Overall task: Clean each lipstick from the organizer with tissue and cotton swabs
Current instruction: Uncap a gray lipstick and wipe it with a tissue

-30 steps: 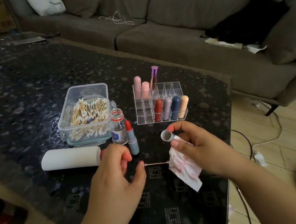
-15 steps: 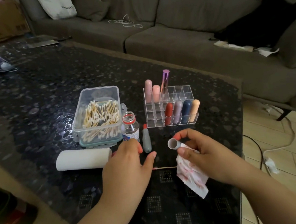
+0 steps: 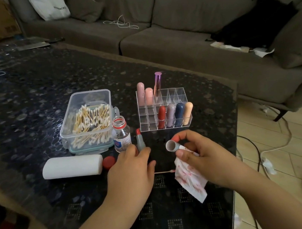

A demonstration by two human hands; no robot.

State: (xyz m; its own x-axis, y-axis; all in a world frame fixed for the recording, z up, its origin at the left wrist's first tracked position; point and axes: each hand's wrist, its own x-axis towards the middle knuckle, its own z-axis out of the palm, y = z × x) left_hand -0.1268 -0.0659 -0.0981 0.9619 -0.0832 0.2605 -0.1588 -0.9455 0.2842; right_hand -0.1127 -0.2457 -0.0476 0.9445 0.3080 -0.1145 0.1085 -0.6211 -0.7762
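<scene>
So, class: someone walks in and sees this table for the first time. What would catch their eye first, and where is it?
Probably the right hand near the table's front edge, holding a grey lipstick cap and a red-stained tissue. Beside it, the left hand grips an uncapped red lipstick standing on the table. Behind them, a clear organizer holds a row of coloured lipsticks.

Glossy dark table (image 3: 33, 92); clear plastic organizer (image 3: 179, 93); seemingly paper, stained tissue (image 3: 189, 180).
</scene>
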